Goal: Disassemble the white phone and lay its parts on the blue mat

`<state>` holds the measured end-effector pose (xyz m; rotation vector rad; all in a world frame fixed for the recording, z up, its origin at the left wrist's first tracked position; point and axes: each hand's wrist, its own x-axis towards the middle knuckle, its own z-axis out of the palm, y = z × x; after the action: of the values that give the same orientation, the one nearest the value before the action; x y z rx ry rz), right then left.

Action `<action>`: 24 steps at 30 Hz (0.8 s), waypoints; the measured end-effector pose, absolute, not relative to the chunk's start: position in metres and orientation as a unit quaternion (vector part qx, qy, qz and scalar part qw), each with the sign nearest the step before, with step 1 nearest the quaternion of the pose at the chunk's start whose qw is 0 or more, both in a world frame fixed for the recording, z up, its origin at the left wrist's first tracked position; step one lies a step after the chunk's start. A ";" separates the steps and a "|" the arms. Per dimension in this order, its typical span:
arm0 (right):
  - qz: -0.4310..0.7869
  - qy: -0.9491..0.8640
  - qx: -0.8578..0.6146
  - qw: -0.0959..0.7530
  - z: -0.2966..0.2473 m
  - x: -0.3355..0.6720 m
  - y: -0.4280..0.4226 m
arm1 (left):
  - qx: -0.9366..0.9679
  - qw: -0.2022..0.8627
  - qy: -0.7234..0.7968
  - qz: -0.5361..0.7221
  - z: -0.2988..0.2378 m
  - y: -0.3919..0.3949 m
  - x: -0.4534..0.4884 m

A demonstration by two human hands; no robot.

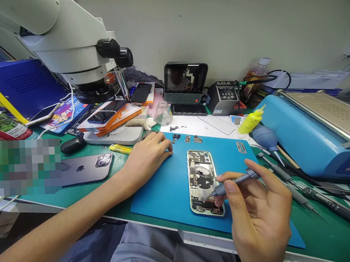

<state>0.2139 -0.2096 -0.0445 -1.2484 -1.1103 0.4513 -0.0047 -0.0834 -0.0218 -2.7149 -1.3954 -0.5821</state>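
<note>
Lying flat, opened phone [204,182], beside right hand [257,212]

The microscope [73,54] ran past the upper-left edge, pixelation masked one end of the dark phone [89,167], the right hand [259,208] covered some of the opened phone's rim [190,173], and the tiny black bits [173,128] were unidentifiable.

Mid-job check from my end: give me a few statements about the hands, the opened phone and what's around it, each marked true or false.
1. The right hand holds a screwdriver. True.
2. The opened phone lies on the blue mat. True.
3. The left hand rests on the opened phone. False: it is apart from it, to its left.
4. The microscope is right of the opened phone. False: it is to its left.
</note>
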 end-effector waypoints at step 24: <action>0.124 -0.618 -0.496 0.597 -0.054 0.214 -0.212 | -0.878 -0.212 -0.369 -0.218 -0.042 -0.158 0.020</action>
<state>0.2140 -0.2123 -0.0543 -1.1511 -1.4350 0.2876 0.0203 -0.1581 -0.0418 -3.2088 -1.3469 -0.7957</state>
